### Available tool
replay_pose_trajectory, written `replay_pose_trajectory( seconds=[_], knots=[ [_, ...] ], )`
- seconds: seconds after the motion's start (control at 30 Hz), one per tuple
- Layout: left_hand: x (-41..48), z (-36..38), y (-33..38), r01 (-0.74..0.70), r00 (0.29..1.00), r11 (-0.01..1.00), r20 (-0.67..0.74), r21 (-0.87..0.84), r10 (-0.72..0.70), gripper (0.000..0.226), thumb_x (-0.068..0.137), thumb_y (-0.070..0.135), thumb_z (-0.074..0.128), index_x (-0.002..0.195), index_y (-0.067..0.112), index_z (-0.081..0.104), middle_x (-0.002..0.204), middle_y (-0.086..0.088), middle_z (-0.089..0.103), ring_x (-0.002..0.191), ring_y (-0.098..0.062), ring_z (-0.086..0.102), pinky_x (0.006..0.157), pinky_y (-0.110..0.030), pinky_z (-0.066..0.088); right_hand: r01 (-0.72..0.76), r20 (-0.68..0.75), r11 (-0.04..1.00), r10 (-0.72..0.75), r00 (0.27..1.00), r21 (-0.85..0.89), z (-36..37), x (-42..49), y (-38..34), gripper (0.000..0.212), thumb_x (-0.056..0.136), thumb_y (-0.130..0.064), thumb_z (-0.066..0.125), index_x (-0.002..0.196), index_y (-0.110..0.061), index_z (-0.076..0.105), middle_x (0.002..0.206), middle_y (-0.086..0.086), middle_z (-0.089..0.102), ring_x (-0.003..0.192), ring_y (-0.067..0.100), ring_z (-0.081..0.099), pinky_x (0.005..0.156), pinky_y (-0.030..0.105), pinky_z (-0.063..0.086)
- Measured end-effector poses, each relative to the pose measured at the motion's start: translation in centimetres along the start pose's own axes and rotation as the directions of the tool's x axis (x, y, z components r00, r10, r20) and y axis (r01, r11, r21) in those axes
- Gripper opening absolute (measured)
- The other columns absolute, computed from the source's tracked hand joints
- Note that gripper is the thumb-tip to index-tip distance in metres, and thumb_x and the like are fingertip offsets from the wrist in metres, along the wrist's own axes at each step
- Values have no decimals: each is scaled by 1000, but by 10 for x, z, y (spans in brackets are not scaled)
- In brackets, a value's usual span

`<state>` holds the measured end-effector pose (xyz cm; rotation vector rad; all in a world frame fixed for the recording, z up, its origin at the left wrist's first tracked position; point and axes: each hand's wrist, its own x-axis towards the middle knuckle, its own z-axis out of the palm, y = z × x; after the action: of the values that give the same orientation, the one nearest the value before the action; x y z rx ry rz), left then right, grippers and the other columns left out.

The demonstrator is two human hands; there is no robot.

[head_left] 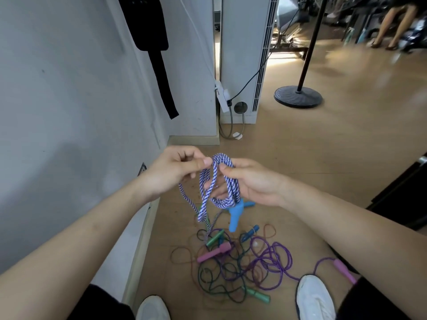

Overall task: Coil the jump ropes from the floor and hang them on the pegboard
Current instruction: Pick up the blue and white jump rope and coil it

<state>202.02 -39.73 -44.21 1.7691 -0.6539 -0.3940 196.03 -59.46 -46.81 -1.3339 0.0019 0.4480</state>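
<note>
Striped rope coil [223, 201], wall [69, 107] close left

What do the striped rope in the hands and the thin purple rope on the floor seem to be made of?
The striped rope looks like braided textile fibre, cotton or synthetic, matte: twisted blue and white strands show. The purple rope looks like thin smooth plastic, perhaps PVC, slightly glossy: it lies in springy loops. Neither is certain.

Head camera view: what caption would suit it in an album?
Left hand and right hand hold a blue-and-white jump rope in loops above tangled ropes on the floor.
</note>
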Motion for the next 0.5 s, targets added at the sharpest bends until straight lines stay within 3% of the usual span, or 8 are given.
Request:
replay_pose_trajectory(
  seconds=[0.13, 0.27, 0.4, 0.5],
  knots=[
    [4, 2, -2, 38, 990, 996, -131, -82, -49, 22, 92, 28, 66, 74, 17, 63, 64, 0, 66, 49, -12, 48, 48, -21, 34, 8, 100, 997, -16, 995, 80, 5, -1, 2, 37, 105, -20, 40, 131, 5, 51, 113, 27, 67, 94, 35, 68, 86, 42, 56],
    [5, -2, -4, 70, 979, 991, -181, -114, -90, 21, 97, 26, 62, 80, 14, 59, 73, -3, 73, 48, -13, 51, 45, -20, 35, -18, 118, 987, -1, 993, 158, 9, -4, 0, 23, 104, -22, 44, 115, -4, 54, 82, 10, 64, 77, 29, 67, 75, 39, 58],
    [6, -6, -9, 86, 965, 994, -242, -65, -99, 25, 93, 25, 69, 72, 16, 58, 58, 3, 61, 46, -11, 44, 44, -19, 33, 11, 141, 1000, -14, 990, 20, 8, -6, -4, 15, 98, -19, 56, 88, -9, 51, 64, 1, 46, 57, 16, 48, 72, 34, 54],
    [5, -13, -17, 105, 969, 994, -225, -8, -104, 28, 91, 28, 71, 70, 15, 59, 54, 4, 55, 47, -13, 42, 47, -20, 33, -20, 81, 994, 29, 996, -110, 3, -7, -10, 14, 98, -20, 56, 100, -7, 56, 61, -3, 34, 51, 11, 35, 64, 29, 49]
  ],
)
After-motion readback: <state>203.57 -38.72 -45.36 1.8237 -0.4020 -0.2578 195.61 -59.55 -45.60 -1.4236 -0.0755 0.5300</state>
